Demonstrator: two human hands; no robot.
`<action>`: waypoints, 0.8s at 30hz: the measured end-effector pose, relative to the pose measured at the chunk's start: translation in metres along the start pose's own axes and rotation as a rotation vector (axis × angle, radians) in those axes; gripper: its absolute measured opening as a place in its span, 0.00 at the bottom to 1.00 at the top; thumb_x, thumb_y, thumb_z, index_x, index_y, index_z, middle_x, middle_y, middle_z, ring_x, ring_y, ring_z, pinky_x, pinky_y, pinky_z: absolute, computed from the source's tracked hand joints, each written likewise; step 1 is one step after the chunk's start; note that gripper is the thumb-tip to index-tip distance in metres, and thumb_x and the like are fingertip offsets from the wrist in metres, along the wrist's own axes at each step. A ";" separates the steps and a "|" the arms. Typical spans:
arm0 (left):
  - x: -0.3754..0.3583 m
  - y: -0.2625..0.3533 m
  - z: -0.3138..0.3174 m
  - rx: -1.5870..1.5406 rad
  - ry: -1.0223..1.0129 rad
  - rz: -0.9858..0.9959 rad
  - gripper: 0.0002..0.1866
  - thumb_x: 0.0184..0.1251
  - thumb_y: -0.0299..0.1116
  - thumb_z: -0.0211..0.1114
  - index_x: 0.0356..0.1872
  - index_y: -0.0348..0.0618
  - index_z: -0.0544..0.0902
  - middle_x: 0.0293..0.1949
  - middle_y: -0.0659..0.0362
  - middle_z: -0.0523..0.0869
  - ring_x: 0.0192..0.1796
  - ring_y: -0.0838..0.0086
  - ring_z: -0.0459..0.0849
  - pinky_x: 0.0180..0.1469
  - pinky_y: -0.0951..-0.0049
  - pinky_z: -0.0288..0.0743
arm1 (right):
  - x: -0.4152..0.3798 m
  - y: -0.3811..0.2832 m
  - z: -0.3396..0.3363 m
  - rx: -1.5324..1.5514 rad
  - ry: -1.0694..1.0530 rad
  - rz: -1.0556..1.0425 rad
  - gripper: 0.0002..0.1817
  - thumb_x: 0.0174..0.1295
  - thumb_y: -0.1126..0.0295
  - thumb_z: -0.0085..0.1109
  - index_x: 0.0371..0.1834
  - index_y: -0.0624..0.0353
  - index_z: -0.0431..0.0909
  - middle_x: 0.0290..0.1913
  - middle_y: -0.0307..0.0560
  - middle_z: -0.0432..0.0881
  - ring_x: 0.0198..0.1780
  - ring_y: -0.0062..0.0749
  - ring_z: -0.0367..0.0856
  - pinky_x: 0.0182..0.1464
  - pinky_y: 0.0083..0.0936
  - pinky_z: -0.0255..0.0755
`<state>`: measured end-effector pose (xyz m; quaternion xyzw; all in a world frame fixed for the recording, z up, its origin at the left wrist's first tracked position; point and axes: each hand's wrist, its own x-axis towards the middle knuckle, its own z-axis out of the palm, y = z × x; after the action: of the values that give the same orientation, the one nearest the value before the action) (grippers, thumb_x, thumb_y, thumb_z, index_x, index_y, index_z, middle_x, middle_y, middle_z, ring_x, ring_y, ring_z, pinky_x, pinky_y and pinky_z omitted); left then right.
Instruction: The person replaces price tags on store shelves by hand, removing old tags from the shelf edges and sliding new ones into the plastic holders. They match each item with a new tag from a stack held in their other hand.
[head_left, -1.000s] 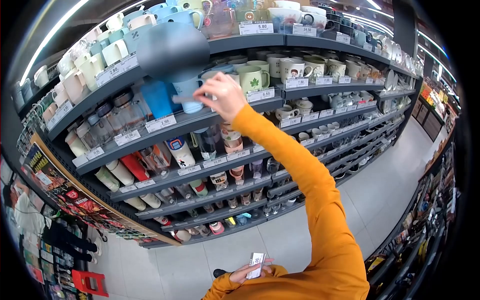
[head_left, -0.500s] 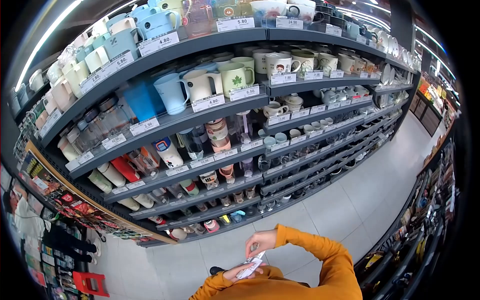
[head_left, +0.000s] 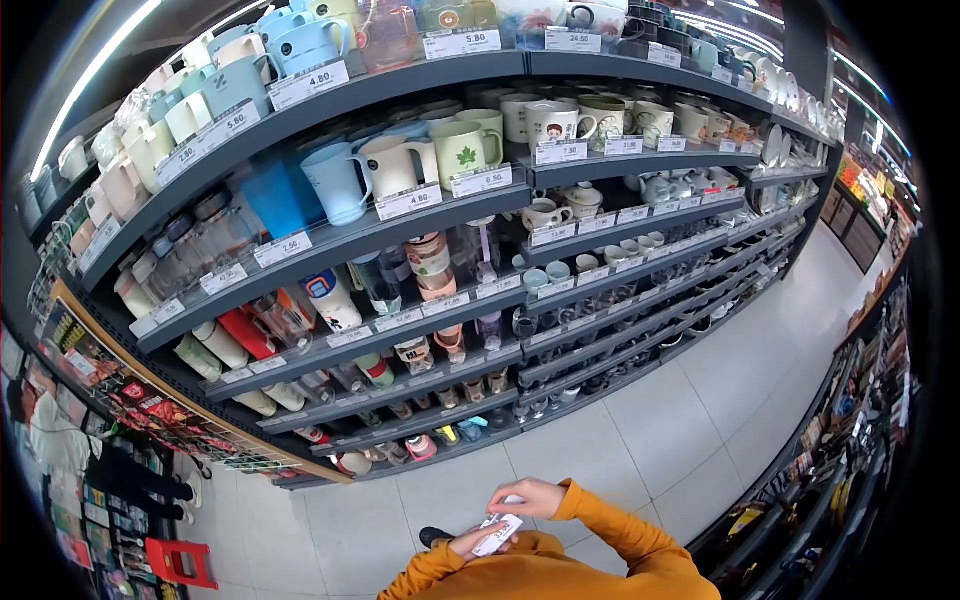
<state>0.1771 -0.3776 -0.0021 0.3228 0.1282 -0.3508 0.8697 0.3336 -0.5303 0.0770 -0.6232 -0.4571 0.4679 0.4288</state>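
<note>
Low in front of my body, a small stack of white printed paper labels (head_left: 497,537) lies in my left hand (head_left: 467,543), whose fingers are wrapped round it. My right hand (head_left: 535,498) is bent over the stack's upper end, fingers closed together in a pinch there. What exactly lies between those fingertips is partly hidden, but it appears to be the edge of a label. Both hands are well below the shelving, apart from its goods. The print on the labels is too small to read.
A long dark shelf unit (head_left: 440,215) carries cups, jugs and bottles above price strips. A green mug (head_left: 466,146) stands on the second shelf. At lower left are a red stool (head_left: 180,563) and another person (head_left: 130,480). A dark rack (head_left: 830,490) lines the right side.
My right hand has lowered slightly and turned flatter over the labels, its elbow drawn in. The left hand has hardly moved, and the view has shifted a little.
</note>
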 end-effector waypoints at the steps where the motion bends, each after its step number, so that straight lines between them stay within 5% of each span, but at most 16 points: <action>1: 0.003 -0.005 -0.008 -0.040 -0.020 0.036 0.21 0.73 0.44 0.52 0.55 0.36 0.72 0.43 0.57 0.79 0.43 0.77 0.79 0.48 0.78 0.74 | -0.001 0.000 0.004 -0.043 0.022 0.044 0.14 0.66 0.63 0.57 0.49 0.58 0.78 0.42 0.46 0.83 0.42 0.29 0.80 0.46 0.22 0.72; 7: -0.010 -0.019 -0.019 -0.191 -0.024 0.050 0.23 0.62 0.31 0.55 0.57 0.30 0.69 0.53 0.45 0.76 0.60 0.55 0.74 0.66 0.64 0.65 | -0.005 0.002 0.024 -0.016 -0.014 -0.032 0.16 0.64 0.61 0.59 0.50 0.57 0.74 0.39 0.47 0.82 0.36 0.29 0.81 0.41 0.24 0.74; 10: -0.014 -0.024 -0.028 -0.161 -0.278 0.134 0.25 0.65 0.32 0.52 0.60 0.28 0.66 0.56 0.44 0.76 0.60 0.58 0.74 0.66 0.67 0.63 | -0.006 -0.014 0.024 0.159 -0.110 0.042 0.15 0.65 0.64 0.58 0.52 0.57 0.72 0.34 0.43 0.81 0.30 0.23 0.79 0.37 0.21 0.74; 13: -0.028 -0.021 -0.021 -0.330 -0.246 0.101 0.25 0.63 0.32 0.52 0.59 0.27 0.67 0.56 0.44 0.76 0.61 0.57 0.73 0.68 0.65 0.59 | -0.003 -0.018 0.024 0.204 -0.189 0.072 0.14 0.66 0.66 0.56 0.52 0.57 0.71 0.33 0.43 0.81 0.29 0.21 0.79 0.35 0.21 0.73; 16: -0.033 -0.010 -0.003 -0.330 -0.199 0.096 0.22 0.64 0.31 0.54 0.56 0.26 0.71 0.50 0.44 0.79 0.56 0.58 0.78 0.63 0.66 0.66 | 0.009 -0.009 0.027 0.123 -0.274 0.031 0.15 0.66 0.65 0.56 0.53 0.56 0.69 0.33 0.43 0.81 0.29 0.20 0.80 0.35 0.21 0.74; 22: -0.022 -0.037 -0.026 0.002 0.254 0.032 0.19 0.69 0.40 0.52 0.50 0.33 0.73 0.37 0.52 0.82 0.39 0.69 0.82 0.45 0.72 0.76 | 0.027 -0.009 0.032 -0.016 -0.391 -0.105 0.20 0.64 0.62 0.58 0.56 0.56 0.67 0.43 0.48 0.81 0.39 0.30 0.81 0.43 0.24 0.73; 24: -0.023 -0.026 -0.007 -0.219 -0.074 0.186 0.21 0.73 0.40 0.48 0.58 0.35 0.68 0.25 0.61 0.70 0.25 0.77 0.68 0.37 0.77 0.68 | 0.042 0.004 0.011 -0.032 -0.370 -0.055 0.24 0.63 0.62 0.60 0.58 0.61 0.67 0.53 0.48 0.77 0.52 0.33 0.76 0.51 0.27 0.71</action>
<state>0.1427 -0.3747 -0.0095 0.2236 0.1031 -0.2641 0.9325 0.3294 -0.4893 0.0633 -0.5204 -0.5524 0.5553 0.3401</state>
